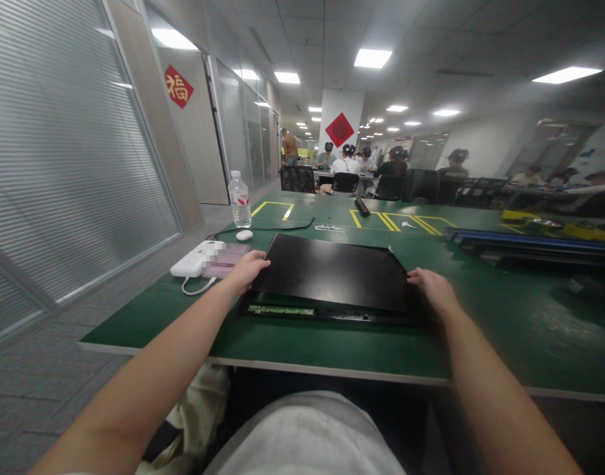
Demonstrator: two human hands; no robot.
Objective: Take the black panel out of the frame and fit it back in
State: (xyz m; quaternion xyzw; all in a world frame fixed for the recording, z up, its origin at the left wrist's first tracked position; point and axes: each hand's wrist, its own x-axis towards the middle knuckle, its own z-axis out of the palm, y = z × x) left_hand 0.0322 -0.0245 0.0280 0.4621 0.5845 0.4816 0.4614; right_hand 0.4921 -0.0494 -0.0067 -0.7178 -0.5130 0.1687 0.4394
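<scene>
Green table [168, 323] under ceiling lights [373, 58]. Our left hand [247, 269] and right hand [433, 287] gripped opposite sides of the black panel [332, 270], over a frame [351, 317]; lifting or seating, we couldn't tell. Either seemed to want even support.

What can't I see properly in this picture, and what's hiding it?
All in the head view:
- The underside of the black panel: it faces away from the camera.
- The palms of the left hand and right hand: mostly turned away.
- Part of the white box: blurry squares cover it.
- The dark thing on the right: blurred and cut off by the picture's edge.
- The little bits on the table: too small to tell.
</scene>
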